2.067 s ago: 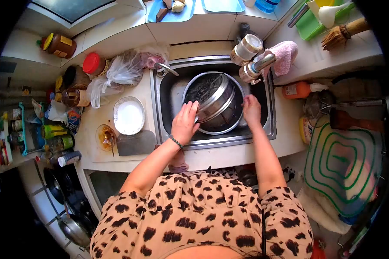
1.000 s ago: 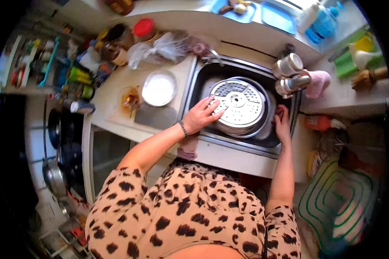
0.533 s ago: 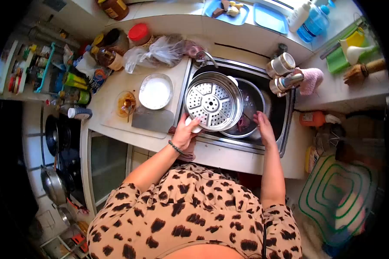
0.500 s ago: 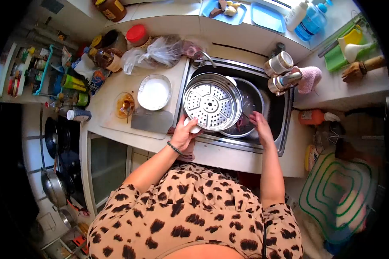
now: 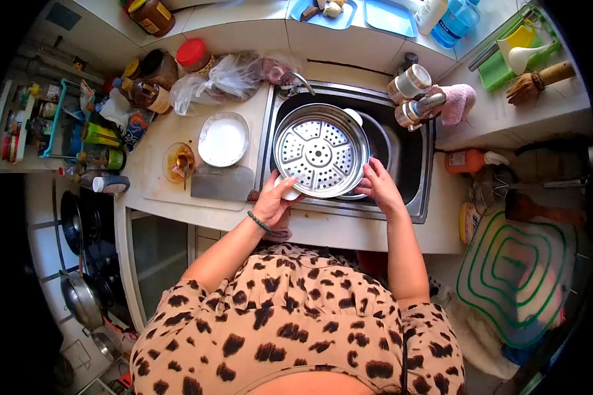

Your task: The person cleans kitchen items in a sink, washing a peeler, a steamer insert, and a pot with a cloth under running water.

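A round metal steamer with a perforated base (image 5: pixel 318 153) is held tilted over the left part of the sink (image 5: pixel 412 197). My left hand (image 5: pixel 275 201) is closed round its white side handle at the lower left. At the steamer's right rim is my right hand (image 5: pixel 381 187), its fingers apart and close to the metal; whether they touch it is hard to tell. Behind and below the steamer, a metal pot (image 5: pixel 379 148) in the sink is mostly hidden.
Left of the sink, a cutting board holds a white bowl (image 5: pixel 223 139), a cleaver (image 5: pixel 223 184) and a small glass dish (image 5: pixel 178 162). Behind them are plastic bags (image 5: pixel 234 78) and jars. The faucet (image 5: pixel 418 112) and a pink cloth (image 5: pixel 456 104) stand at the back right.
The steamer was over the pot, then swung left and tilted in my left hand. My right hand has moved left from the pot's side to the steamer's rim. The view has shifted.
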Demonstrator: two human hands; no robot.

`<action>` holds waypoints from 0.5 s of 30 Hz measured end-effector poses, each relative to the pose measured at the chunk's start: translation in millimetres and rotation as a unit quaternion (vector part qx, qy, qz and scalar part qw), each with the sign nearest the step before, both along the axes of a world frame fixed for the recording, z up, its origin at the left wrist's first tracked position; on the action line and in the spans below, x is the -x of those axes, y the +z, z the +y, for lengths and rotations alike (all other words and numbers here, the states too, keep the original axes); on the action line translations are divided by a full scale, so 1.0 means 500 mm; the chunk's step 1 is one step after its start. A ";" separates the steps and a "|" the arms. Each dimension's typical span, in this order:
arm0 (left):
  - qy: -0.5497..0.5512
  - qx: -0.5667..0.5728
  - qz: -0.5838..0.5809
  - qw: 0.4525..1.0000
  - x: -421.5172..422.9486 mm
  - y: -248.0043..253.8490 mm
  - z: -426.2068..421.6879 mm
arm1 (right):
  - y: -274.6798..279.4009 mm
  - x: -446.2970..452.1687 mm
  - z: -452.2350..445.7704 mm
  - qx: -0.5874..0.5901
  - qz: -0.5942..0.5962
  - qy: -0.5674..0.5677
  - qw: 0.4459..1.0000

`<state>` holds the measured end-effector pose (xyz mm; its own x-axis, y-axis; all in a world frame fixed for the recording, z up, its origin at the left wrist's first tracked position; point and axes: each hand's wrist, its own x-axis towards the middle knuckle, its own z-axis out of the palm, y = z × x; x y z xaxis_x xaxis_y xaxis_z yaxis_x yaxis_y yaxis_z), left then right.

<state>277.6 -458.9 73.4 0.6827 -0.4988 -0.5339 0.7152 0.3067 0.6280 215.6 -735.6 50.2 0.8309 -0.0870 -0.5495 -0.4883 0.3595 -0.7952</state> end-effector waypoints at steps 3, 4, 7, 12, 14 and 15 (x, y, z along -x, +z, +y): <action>0.015 -0.007 -0.005 1.000 0.004 0.009 -0.006 | 0.001 0.003 0.003 -0.018 0.004 -0.003 1.000; 0.013 -0.004 0.000 1.000 0.003 0.009 -0.005 | -0.002 0.004 0.003 -0.032 0.000 -0.005 0.999; -0.011 -0.008 -0.006 1.000 0.004 0.011 0.003 | -0.028 0.010 -0.004 -0.037 -0.011 0.013 0.999; -0.229 -0.075 -0.438 0.866 -0.028 -0.019 0.012 | 0.004 0.002 -0.029 -0.031 -0.062 -0.067 0.995; -0.139 -0.070 -0.631 0.760 -0.041 0.021 0.000 | -0.033 0.027 -0.072 -0.031 -0.081 -0.092 0.992; -0.183 -0.155 -0.675 0.698 -0.051 0.068 0.001 | -0.057 0.043 -0.116 -0.068 -0.106 -0.107 0.986</action>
